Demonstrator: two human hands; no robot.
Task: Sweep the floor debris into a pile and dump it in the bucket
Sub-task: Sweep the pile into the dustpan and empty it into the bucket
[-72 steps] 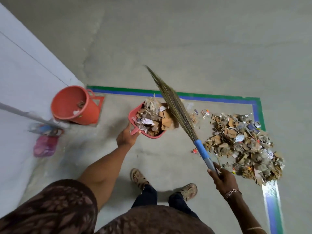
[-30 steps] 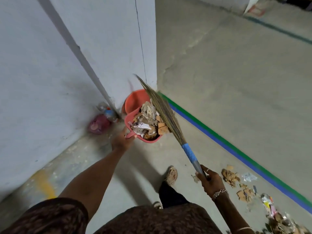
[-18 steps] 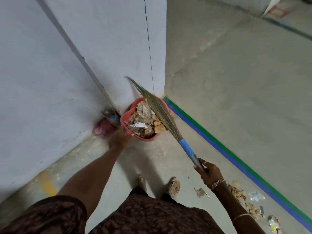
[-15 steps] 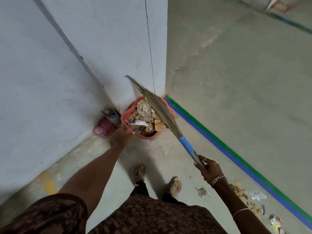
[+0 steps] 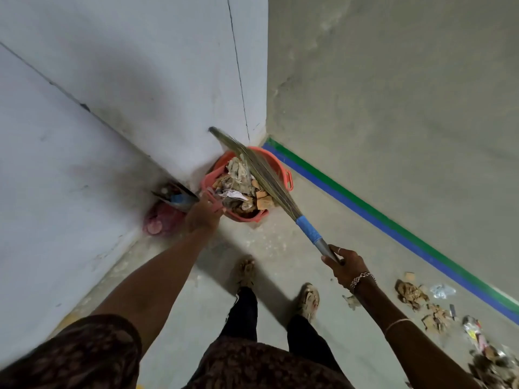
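Note:
My left hand (image 5: 202, 215) grips the handle of a red dustpan (image 5: 209, 179) heaped with paper and cardboard debris (image 5: 241, 189). The dustpan hangs directly over the orange bucket (image 5: 282, 171), which stands in the corner by the wall. My right hand (image 5: 344, 265) holds the end of a grass broom (image 5: 269, 181) with a blue-wrapped grip; its bristles lie across the debris on the dustpan. More debris (image 5: 438, 313) is scattered on the floor at the lower right.
A white wall (image 5: 112, 108) fills the left, with a pink bag (image 5: 161, 221) and a tilted pole's lower end (image 5: 175, 196) at its foot. A blue and green floor stripe (image 5: 393, 228) runs diagonally right. My feet (image 5: 247, 272) stand on bare concrete.
I have walked from the debris pile to the corner, carrying the loaded dustpan with the broom pressed on top. The dustpan now hangs over the bucket instead of beside it.

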